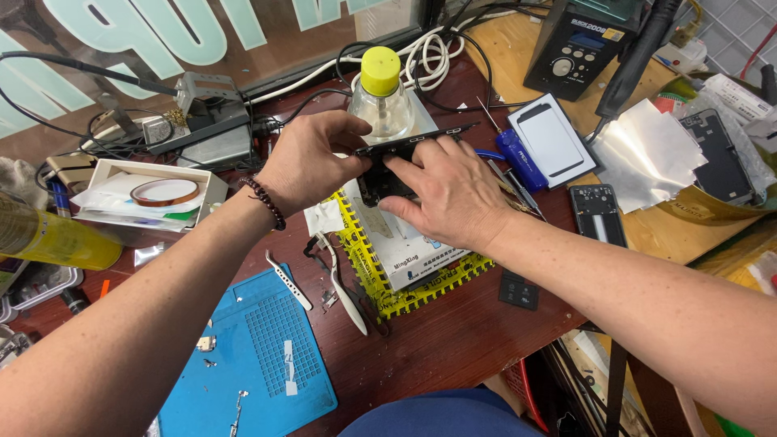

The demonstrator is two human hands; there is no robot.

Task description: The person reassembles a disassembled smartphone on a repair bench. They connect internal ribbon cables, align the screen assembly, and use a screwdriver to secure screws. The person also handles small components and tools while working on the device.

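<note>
A black phone frame [380,166] is tilted up on edge above a white box [405,251] that rests on a yellow-edged mat [421,295]. My left hand [307,158] grips the frame's left end. Pressed flat against its face, my right hand [449,190] hides most of it. A clear bottle with a yellow cap [380,97] stands just behind the frame.
Metal tweezers [289,280] and a white tool [344,287] lie beside a blue work mat [259,356]. A blue screwdriver [518,158], phone parts [597,214], foil [647,154] and a black station [576,48] sit to the right. A tape roll [164,192] in a box is left.
</note>
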